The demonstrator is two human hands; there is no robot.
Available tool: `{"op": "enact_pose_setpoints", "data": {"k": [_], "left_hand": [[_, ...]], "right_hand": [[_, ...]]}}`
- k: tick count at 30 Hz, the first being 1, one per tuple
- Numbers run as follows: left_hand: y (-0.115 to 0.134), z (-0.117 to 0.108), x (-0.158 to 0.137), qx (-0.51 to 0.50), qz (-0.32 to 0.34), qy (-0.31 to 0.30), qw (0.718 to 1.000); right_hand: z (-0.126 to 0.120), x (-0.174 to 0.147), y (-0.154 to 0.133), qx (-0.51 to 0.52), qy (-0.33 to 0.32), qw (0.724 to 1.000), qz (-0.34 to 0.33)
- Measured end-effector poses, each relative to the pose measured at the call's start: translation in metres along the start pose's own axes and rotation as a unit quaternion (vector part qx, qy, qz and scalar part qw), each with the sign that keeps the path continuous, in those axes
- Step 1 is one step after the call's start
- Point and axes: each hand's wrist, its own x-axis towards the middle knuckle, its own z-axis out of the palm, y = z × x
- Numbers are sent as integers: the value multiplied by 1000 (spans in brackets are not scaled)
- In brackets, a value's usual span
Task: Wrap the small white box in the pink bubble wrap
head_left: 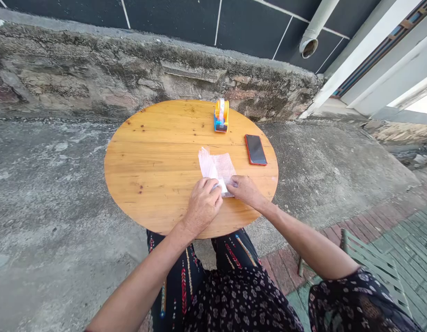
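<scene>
A sheet of clear, bubble-wrap-like plastic lies on the round wooden table, partly folded at its left side. Within it, between my hands, shows a small white piece whose kind I cannot make out. My left hand has its fingers curled onto the wrap's lower left part. At the lower right edge, my right hand pinches the wrap between thumb and fingers. My fingers hide part of the near edge.
Toward the far edge stands a yellow and blue tape dispenser with a roll of tape. A phone in a red case lies to the right. Beyond the table runs a low stone wall. A green slatted chair is at lower right.
</scene>
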Motion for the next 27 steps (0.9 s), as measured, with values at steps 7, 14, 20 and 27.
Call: {"op": "enact_pose_setpoints", "data": {"k": [7, 14, 20, 27], "left_hand": [[0, -2, 2, 3, 1, -11, 1000], [-1, -3, 4, 7, 5, -23, 1000], [-1, -4, 5, 10, 6, -24, 1000], [-1, -7, 6, -11, -6, -33, 999]], "right_hand": [[2, -13, -1, 58, 54, 996, -34], [4, -23, -6, 92, 101, 987, -90], [7, -22, -10, 104, 122, 980, -116], [6, -29, -17, 95, 128, 972, -173]]}}
